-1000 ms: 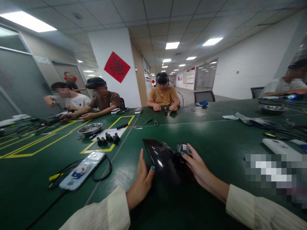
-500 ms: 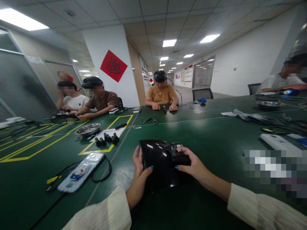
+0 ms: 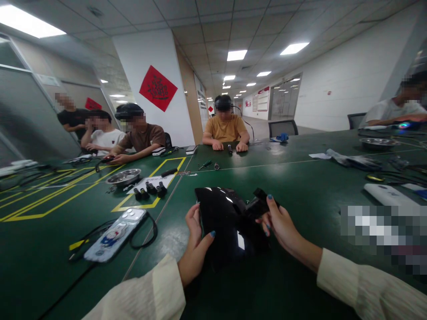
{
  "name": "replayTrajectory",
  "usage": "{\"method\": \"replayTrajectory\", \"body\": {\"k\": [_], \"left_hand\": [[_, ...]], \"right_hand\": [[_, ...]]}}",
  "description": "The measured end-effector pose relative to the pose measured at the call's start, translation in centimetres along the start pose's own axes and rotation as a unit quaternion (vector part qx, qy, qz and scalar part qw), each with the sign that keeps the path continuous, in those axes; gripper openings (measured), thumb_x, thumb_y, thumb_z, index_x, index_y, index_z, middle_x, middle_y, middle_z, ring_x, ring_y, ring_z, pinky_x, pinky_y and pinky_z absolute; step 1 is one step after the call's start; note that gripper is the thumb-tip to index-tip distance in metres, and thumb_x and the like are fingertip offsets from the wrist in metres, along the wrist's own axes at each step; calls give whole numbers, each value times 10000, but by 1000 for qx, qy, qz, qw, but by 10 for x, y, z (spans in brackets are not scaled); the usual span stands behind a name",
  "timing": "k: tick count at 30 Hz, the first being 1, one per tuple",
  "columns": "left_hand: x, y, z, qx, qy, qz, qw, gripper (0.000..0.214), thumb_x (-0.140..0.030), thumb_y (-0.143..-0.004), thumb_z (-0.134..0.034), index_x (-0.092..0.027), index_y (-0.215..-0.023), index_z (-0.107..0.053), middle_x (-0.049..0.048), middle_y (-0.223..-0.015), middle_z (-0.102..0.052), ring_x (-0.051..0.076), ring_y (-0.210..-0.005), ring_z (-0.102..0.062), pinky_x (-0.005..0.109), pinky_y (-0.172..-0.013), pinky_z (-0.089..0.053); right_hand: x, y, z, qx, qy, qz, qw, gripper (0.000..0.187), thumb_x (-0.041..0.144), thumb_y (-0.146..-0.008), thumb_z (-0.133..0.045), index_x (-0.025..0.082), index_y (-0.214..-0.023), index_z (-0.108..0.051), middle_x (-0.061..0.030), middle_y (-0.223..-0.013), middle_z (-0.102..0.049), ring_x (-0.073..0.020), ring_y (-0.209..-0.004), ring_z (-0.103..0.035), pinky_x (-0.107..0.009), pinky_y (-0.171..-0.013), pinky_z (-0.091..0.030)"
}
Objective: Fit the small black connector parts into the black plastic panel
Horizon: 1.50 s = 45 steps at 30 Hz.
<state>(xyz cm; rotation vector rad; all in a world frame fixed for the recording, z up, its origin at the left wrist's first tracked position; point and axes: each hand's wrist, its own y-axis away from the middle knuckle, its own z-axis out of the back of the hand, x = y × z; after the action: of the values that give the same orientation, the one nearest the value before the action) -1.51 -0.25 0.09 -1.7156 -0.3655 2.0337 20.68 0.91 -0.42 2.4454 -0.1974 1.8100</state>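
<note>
A glossy black curved shell (image 3: 223, 218) stands tilted on the green table (image 3: 300, 186) in front of me. My left hand (image 3: 195, 242) grips its left edge, fingers wrapped behind and thumb on the front. My right hand (image 3: 282, 224) is closed on a small black block-shaped part (image 3: 258, 205) at the shell's upper right, forefinger on top of it. Whether the part is joined to the shell is hidden.
A phone in a cartoon case (image 3: 115, 234) with a black cable lies to my left. Further left are several small black parts (image 3: 150, 191), a sheet of paper and a metal bowl (image 3: 124, 177). Several people sit around the table. A white device (image 3: 388, 194) lies at the right.
The shell has been tipped more upright and turned. My right hand has shifted its grip, lifting the small black part higher at the shell's right side. A person at far left has moved.
</note>
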Motion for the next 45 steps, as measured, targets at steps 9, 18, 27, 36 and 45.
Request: {"method": "replayTrajectory", "body": {"k": [9, 18, 27, 36, 45], "left_hand": [[6, 2, 2, 17, 11, 3, 1000, 561, -320, -797, -458, -243, -1258, -146, 99, -1351, -257, 285, -1253, -266, 511, -1022, -215], [1, 3, -3, 13, 12, 28, 999, 627, -143, -676, -394, -238, -1245, -148, 74, -1350, -241, 261, -1277, -206, 503, -1045, -159], [-15, 11, -2, 58, -112, 46, 991, 530, -158, -750, -351, -230, -1273, -313, 28, -1414, -161, 242, -1323, -43, 470, -1072, -53], [-28, 26, -8, 108, -203, 2, 973, 615, -336, -864, -371, -279, -1379, -39, 9, -1455, 82, 247, -1319, 77, 498, -1054, -32], [-32, 28, -10, 99, -208, -43, 972, 600, -314, -867, -375, -268, -1379, -65, 23, -1457, 54, 250, -1323, 45, 502, -1054, -58]], "right_hand": [[2, -4, 3, 80, -146, -37, 985, 287, 430, -788, -511, 165, -678, -523, 38, -381, -516, -125, -424, -572, -251, -563, -488], [18, -1, -8, 92, -227, -133, 960, 267, 327, -828, -459, 152, -649, -553, 1, -488, -581, -147, -616, -654, -283, -752, -505], [17, 0, -7, 154, -147, -39, 976, 228, 372, -773, -559, 171, -821, -462, 11, -559, -619, -176, -626, -655, -374, -708, -519], [17, 17, -13, 135, 22, 122, 983, 296, 407, -739, -592, 208, -728, -373, 64, -538, -572, -150, -578, -652, -337, -707, -512], [16, 21, -3, 91, 227, 195, 950, 296, 398, -747, -567, 211, -671, -350, 65, -529, -484, -82, -395, -513, -180, -361, -388]]}}
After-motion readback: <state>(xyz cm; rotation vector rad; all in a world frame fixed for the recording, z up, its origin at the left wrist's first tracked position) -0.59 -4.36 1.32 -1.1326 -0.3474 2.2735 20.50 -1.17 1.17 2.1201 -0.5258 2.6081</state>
